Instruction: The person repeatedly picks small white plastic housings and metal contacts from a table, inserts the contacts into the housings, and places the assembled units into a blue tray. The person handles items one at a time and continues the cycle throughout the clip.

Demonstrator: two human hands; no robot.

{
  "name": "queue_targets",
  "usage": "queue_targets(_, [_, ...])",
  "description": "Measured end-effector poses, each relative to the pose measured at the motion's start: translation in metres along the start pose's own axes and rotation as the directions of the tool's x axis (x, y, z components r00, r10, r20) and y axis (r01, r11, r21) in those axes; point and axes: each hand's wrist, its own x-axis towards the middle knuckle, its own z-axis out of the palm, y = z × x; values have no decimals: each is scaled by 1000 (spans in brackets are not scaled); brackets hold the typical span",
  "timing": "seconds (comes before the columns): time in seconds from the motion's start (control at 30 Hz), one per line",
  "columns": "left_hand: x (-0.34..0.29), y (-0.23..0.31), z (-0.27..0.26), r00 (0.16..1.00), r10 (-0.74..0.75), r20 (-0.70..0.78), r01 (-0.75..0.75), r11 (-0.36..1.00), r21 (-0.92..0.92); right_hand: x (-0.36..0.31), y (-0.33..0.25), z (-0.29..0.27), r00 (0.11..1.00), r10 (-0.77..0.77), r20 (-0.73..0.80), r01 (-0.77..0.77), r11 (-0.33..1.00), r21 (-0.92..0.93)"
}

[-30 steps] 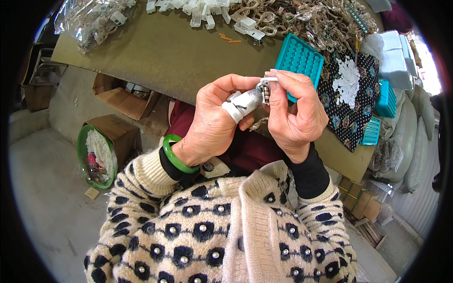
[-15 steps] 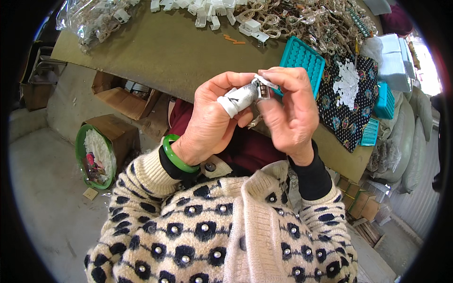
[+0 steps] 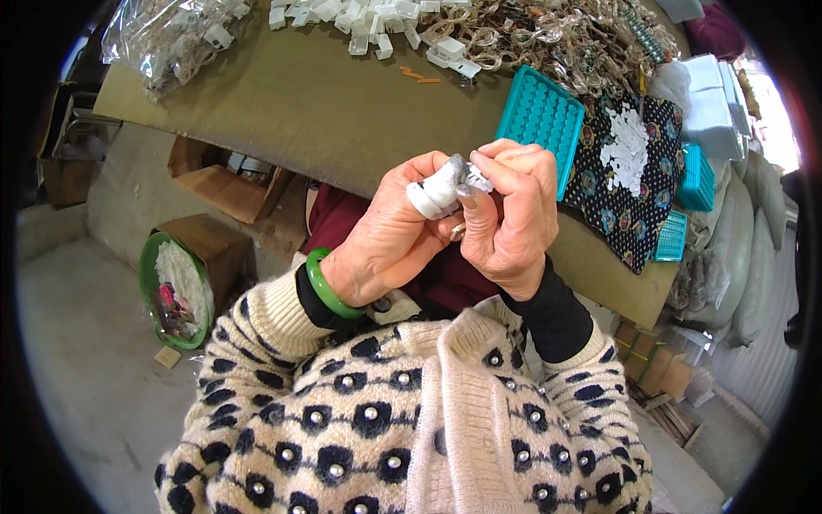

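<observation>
My left hand is closed, its thumb covered by a white wrap with a grey, worn tip. Between its fingertips and those of my right hand is a small white plastic case, mostly covered by the fingers. My right hand pinches the case from the other side, thumb below and fingers above. A bit of clear wire shows beneath, by the right thumb. Both hands are held over my lap at the table's near edge.
The table carries white plastic cases, tangled clear wires and orange strips. A teal tray stands beside a patterned cloth with white pieces. Left, a green basket is on the floor.
Both hands have come slightly lower. The case has turned, so the metal contacts seen inside it earlier no longer show. My right thumb has moved up against it.
</observation>
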Motion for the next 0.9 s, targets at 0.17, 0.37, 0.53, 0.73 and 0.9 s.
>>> queue_targets(0.17, [-1, -3, 4, 1000, -26, 0, 26, 998, 56, -5, -1, -3, 999, 17, -37, -18, 999, -31])
queue_targets(0.37, [-1, -6, 4, 999, -47, 14, 46, 998, 47, -4, -3, -6, 997, 51, -64, -53, 998, -23])
queue_targets(0.53, [-3, -3, 4, 999, -37, 7, 36, 992, 119, -1, -12, -16, 972, 235, 20, -235, 956, 176])
queue_targets(0.73, [-3, -15, 14, 994, -48, -94, 49, 999, 5, -4, -5, -13, 983, 159, -95, -138, 972, 192])
queue_targets(0.9, [-3, -12, 16, 993, -61, -105, 62, 998, 10, -6, -3, -14, 994, 65, -93, -61, 997, 46])
